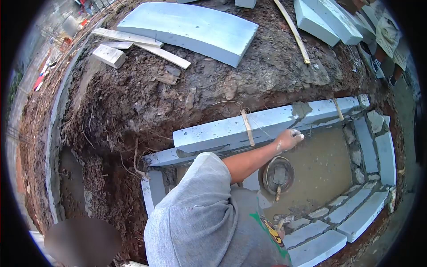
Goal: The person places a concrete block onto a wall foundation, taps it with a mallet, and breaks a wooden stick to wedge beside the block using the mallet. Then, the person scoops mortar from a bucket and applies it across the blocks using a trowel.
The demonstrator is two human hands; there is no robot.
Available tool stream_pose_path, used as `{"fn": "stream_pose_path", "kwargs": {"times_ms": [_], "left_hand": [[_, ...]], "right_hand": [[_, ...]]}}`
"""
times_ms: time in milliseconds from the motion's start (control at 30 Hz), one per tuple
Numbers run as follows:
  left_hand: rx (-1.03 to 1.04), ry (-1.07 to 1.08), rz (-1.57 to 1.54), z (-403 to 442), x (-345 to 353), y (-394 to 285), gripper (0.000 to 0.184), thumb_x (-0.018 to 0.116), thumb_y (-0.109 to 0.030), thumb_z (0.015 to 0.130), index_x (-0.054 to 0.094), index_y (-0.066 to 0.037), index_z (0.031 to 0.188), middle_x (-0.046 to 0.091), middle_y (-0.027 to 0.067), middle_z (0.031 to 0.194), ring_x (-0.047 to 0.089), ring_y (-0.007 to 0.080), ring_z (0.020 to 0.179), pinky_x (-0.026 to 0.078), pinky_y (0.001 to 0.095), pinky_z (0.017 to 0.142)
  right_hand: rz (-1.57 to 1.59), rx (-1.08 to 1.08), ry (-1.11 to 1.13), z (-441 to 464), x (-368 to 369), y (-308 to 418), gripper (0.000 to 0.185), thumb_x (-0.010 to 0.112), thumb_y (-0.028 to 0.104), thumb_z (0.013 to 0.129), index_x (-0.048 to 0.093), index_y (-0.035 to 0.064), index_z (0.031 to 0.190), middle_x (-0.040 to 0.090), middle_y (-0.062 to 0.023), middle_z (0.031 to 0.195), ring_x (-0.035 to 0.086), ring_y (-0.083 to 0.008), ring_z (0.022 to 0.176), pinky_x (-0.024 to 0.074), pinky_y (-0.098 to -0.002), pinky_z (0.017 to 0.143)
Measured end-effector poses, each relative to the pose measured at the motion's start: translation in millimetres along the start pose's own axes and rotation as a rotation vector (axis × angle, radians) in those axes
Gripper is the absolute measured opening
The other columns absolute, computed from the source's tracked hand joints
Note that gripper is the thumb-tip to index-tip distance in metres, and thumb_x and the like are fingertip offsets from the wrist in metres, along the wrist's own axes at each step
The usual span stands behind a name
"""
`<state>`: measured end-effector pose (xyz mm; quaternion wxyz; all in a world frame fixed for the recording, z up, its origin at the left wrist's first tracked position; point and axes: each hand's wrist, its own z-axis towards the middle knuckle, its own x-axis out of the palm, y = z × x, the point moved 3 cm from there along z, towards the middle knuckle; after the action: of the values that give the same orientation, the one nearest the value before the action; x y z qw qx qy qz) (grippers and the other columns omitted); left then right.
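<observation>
My left hand [291, 139] reaches out over the inner side of the far block wall [231, 129], fingers curled together; whatever they hold, if anything, is too small to make out. Near it, thin wire and a wooden strip [247, 127] lie across the wall. Below my forearm a round bucket [266, 178] stands in muddy water, with a trowel [279, 178] inside, its handle toward me. A small part of my right hand [281, 226] shows beside my shirt, beside the near stones; its fingers are mostly hidden.
Curved block walls [364, 213] border the muddy water [320, 164] at right and front. On the dirt bank above lie a large pale slab [191, 29], wooden boards [129, 38] and stacked blocks [329, 20]. A person's legs [391, 49] show at the upper right.
</observation>
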<state>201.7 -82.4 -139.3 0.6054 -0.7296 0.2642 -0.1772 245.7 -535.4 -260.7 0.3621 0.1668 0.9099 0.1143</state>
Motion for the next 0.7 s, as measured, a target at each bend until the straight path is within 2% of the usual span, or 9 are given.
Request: {"fn": "stream_pose_path", "kwargs": {"times_ms": [67,133,267,400,433,533,600,633,700], "left_hand": [[0.062,-0.155,-0.049,-9.5,-71.6,-14.7,0.050,0.060,-0.037,0.088,0.057,0.002,0.118,0.064,0.0080,0.097,0.060,0.0132,0.084,0.047,0.0277,0.076],[0.092,-0.329,-0.119,-45.8,-143.7,-37.5,0.051,0.060,-0.037,0.088,0.053,0.001,0.122,0.064,0.0065,0.099,0.060,0.0116,0.085,0.048,0.0266,0.075],[0.101,-0.677,-0.286,-122.2,-253.4,-56.7,0.045,0.058,-0.032,0.091,0.052,-0.002,0.124,0.063,0.0046,0.102,0.060,0.0090,0.084,0.048,0.0235,0.071],[0.226,-0.972,-0.294,-166.2,-333.0,-76.5,0.038,0.058,-0.029,0.091,0.055,-0.003,0.119,0.064,0.0036,0.098,0.060,0.0079,0.081,0.048,0.0220,0.067],[0.258,-1.019,-0.314,-168.9,-345.4,-82.0,0.036,0.059,-0.028,0.091,0.055,-0.003,0.118,0.065,0.0033,0.097,0.060,0.0075,0.080,0.048,0.0216,0.066],[0.323,-1.084,-0.294,-163.0,-365.8,-93.2,0.036,0.059,-0.027,0.091,0.055,-0.003,0.117,0.065,0.0032,0.098,0.061,0.0075,0.078,0.048,0.0203,0.065],[0.334,-1.098,-0.257,-155.6,-371.0,-100.7,0.036,0.059,-0.026,0.091,0.055,-0.003,0.118,0.065,0.0035,0.099,0.061,0.0076,0.079,0.048,0.0204,0.065],[0.328,-1.091,-0.256,-151.3,-370.4,-105.4,0.036,0.059,-0.026,0.091,0.054,-0.002,0.118,0.065,0.0037,0.099,0.061,0.0076,0.079,0.048,0.0206,0.065],[0.348,-1.050,-0.246,-139.5,-371.5,-113.5,0.038,0.059,-0.025,0.091,0.053,-0.001,0.120,0.065,0.0041,0.099,0.062,0.0080,0.078,0.049,0.0210,0.065]], "right_hand": [[-0.004,-0.141,0.066,-30.4,-16.7,89.6,0.015,0.058,0.014,0.086,0.053,0.0010,0.091,0.054,-0.0067,0.062,0.051,-0.0163,0.047,0.0416,-0.0320,0.043],[0.125,-0.287,0.219,9.4,-7.6,115.6,0.011,0.056,0.011,0.088,0.048,0.0049,0.084,0.049,-0.0039,0.057,0.046,-0.0136,0.038,0.0357,-0.0281,0.032],[0.151,-0.565,0.362,-6.8,-3.0,250.7,0.013,0.058,0.014,0.088,0.049,0.0057,0.089,0.049,-0.0024,0.057,0.047,-0.0127,0.036,0.0386,-0.0257,0.031],[0.406,-0.919,0.548,-76.8,11.1,416.4,0.017,0.059,0.019,0.089,0.048,0.0067,0.091,0.049,-0.0014,0.059,0.047,-0.0107,0.037,0.0377,-0.0227,0.031],[0.486,-0.958,0.674,-103.2,11.7,459.8,0.014,0.056,0.017,0.090,0.049,0.0060,0.095,0.049,-0.0011,0.060,0.048,-0.0100,0.038,0.0385,-0.0222,0.032],[0.610,-1.029,0.892,-158.2,28.0,584.9,0.019,0.055,0.022,0.092,0.051,0.0049,0.098,0.052,-0.0003,0.060,0.050,-0.0087,0.039,0.0427,-0.0205,0.032],[0.619,-0.982,1.049,-192.4,48.7,665.1,0.019,0.053,0.024,0.092,0.052,0.0062,0.097,0.053,0.0000,0.062,0.052,-0.0084,0.042,0.0445,-0.0189,0.033],[0.631,-0.941,1.083,-212.8,59.9,698.2,0.020,0.053,0.027,0.092,0.054,0.0070,0.092,0.054,-0.0005,0.061,0.052,-0.0094,0.042,0.0436,-0.0195,0.034],[0.420,-1.129,0.932,-251.4,78.9,736.3,0.025,0.055,0.030,0.090,0.056,0.0055,0.086,0.055,-0.0015,0.060,0.052,-0.0106,0.042,0.0433,-0.0218,0.035]]}}
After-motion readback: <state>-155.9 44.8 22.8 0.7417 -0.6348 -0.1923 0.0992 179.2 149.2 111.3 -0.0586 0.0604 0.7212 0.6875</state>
